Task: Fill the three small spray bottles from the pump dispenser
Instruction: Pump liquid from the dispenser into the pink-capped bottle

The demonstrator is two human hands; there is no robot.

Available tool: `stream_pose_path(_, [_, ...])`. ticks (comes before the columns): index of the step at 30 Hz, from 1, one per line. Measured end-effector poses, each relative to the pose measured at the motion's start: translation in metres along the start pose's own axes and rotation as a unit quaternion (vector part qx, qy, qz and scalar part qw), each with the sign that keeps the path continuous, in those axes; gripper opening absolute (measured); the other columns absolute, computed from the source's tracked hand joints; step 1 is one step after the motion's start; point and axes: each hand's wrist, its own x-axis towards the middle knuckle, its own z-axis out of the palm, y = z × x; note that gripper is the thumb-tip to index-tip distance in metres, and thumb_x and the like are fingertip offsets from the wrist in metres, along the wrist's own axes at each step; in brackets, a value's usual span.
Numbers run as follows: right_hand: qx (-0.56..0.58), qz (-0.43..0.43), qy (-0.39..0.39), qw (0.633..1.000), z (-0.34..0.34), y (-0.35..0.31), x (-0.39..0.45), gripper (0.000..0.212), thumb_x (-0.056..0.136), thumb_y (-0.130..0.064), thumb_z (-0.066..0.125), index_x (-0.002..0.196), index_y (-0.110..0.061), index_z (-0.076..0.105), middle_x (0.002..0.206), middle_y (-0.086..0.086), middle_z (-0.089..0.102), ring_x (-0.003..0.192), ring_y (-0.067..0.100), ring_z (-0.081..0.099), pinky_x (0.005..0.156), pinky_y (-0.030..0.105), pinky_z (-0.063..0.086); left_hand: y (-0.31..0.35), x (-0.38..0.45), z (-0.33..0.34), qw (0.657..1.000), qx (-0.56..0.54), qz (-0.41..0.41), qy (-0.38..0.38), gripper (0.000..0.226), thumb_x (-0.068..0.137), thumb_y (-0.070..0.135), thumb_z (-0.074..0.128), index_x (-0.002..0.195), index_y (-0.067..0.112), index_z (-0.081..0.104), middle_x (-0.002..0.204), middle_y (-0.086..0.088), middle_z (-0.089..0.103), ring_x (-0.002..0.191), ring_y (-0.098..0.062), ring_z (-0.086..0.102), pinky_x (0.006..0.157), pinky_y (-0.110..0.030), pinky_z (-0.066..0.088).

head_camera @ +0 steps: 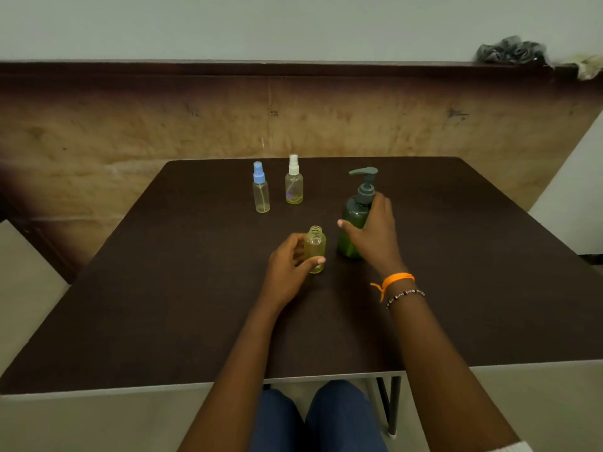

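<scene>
Both hands were on bottles at the table [163, 288].
I saw the left hand [287, 269] holding the uncapped bottle [315, 247] while the right hand [375, 234] gripped the green pump dispenser [354, 220].

Uncapped yellowish spray bottle [315, 247] upright beside green pump dispenser [355, 220]. Blue-capped bottle [261, 188] and white-capped bottle [294, 181] upright farther back, both nearly empty.

Dark table [163, 288], crumpled grey cloth [510, 50] on ledge [228, 68]
</scene>
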Motion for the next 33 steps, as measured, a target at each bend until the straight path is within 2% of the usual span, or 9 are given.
stream_pose_path(2, [-0.024, -0.015, 0.009, 1.000, 0.002, 0.006, -0.003, 0.065, 0.075, -0.017, 0.077, 0.127, -0.003, 0.042, 0.127, 0.014, 0.044, 0.121, 0.025, 0.041, 0.092, 0.017, 0.027, -0.001, 0.001, 0.000, 1.000, -0.003, -0.001, -0.002, 0.033, 0.078, 0.005, 0.071, 0.104, 0.019, 0.057, 0.103, 0.004, 0.066, 0.094, 0.000, 0.064, 0.079, -0.015, 0.050])
stream_pose_path(8, [-0.035, -0.017, 0.020, 0.999, -0.001, -0.003, -0.030, 0.064, 0.075, -0.018, 0.077, 0.126, -0.003, 0.042, 0.127, 0.013, 0.044, 0.119, 0.025, 0.042, 0.096, 0.028, 0.034, -0.002, 0.001, -0.001, 1.000, 0.002, 0.002, 0.001, 0.035, 0.076, 0.009, 0.073, 0.102, 0.026, 0.058, 0.103, 0.008, 0.066, 0.097, -0.003, 0.064, 0.081, -0.017, 0.051])
stream_pose_path(15, [0.001, -0.016, 0.011, 1.000, -0.007, -0.016, -0.059, 0.069, 0.077, -0.021, 0.076, 0.133, -0.009, 0.038, 0.129, 0.003, 0.038, 0.119, 0.013, 0.041, 0.097, 0.018, 0.030, 0.002, -0.002, -0.001, 1.000, -0.002, 0.001, 0.003, 0.034, 0.076, 0.007, 0.073, 0.106, 0.016, 0.060, 0.103, 0.004, 0.068, 0.094, -0.001, 0.064, 0.079, -0.015, 0.050])
stream_pose_path(17, [0.056, -0.015, 0.048, 0.997, -0.012, -0.023, -0.062, 0.069, 0.080, -0.024, 0.073, 0.136, -0.010, 0.035, 0.133, 0.001, 0.035, 0.121, 0.009, 0.038, 0.100, 0.018, 0.030, 0.003, -0.003, -0.002, 1.000, -0.004, -0.005, 0.002, 0.035, 0.076, 0.007, 0.074, 0.107, 0.016, 0.060, 0.103, 0.002, 0.068, 0.095, -0.002, 0.065, 0.079, -0.015, 0.051])
stream_pose_path(20, [0.073, -0.112, 0.168, 0.977, -0.022, -0.037, -0.067, 0.051, 0.087, -0.014, 0.057, 0.134, -0.002, 0.039, 0.134, 0.011, 0.039, 0.125, 0.009, 0.035, 0.103, 0.012, 0.026, 0.008, -0.006, -0.002, 1.000, -0.011, -0.015, 0.011, 0.035, 0.074, 0.008, 0.075, 0.106, 0.014, 0.062, 0.102, -0.001, 0.069, 0.093, -0.004, 0.066, 0.079, -0.017, 0.052])
stream_pose_path(22, [0.053, -0.165, 0.171, 0.970, -0.025, -0.045, -0.065, 0.047, 0.089, -0.007, 0.049, 0.134, 0.002, 0.040, 0.134, 0.014, 0.039, 0.127, 0.013, 0.036, 0.106, 0.017, 0.027, 0.014, -0.007, 0.001, 0.999, -0.030, -0.013, 0.032, 0.034, 0.074, 0.007, 0.076, 0.104, 0.014, 0.063, 0.099, -0.001, 0.070, 0.090, -0.005, 0.066, 0.077, -0.019, 0.053])
stream_pose_path(24, [0.017, -0.193, 0.137, 0.971, -0.024, -0.048, -0.058, 0.045, 0.091, -0.009, 0.043, 0.135, 0.002, 0.040, 0.137, 0.014, 0.038, 0.130, 0.018, 0.037, 0.108, 0.026, 0.031, 0.026, -0.008, 0.004, 0.996, -0.060, -0.012, 0.065, 0.033, 0.073, 0.006, 0.076, 0.103, 0.016, 0.063, 0.096, -0.001, 0.070, 0.086, -0.006, 0.067, 0.075, -0.022, 0.054])
stream_pose_path(27, [-0.066, -0.217, 0.129, 0.965, -0.020, -0.046, -0.049, 0.042, 0.091, -0.009, 0.035, 0.128, 0.004, 0.048, 0.131, 0.017, 0.048, 0.124, 0.026, 0.043, 0.103, 0.042, 0.039, 0.044, -0.007, 0.007, 0.993, -0.050, 0.030, 0.099, 0.037, 0.070, 0.010, 0.079, 0.102, 0.021, 0.065, 0.100, -0.001, 0.069, 0.090, -0.008, 0.066, 0.079, -0.024, 0.054])
stream_pose_path(33, [-0.068, -0.209, 0.148, 0.964, -0.025, -0.046, -0.045, 0.048, 0.081, -0.007, 0.028, 0.117, 0.004, 0.058, 0.117, 0.017, 0.057, 0.111, 0.026, 0.052, 0.094, 0.038, 0.046, 0.065, -0.002, 0.010, 0.991, -0.015, 0.084, 0.100, 0.044, 0.066, 0.010, 0.082, 0.106, 0.022, 0.066, 0.096, 0.001, 0.064, 0.093, -0.011, 0.066, 0.083, -0.023, 0.053])
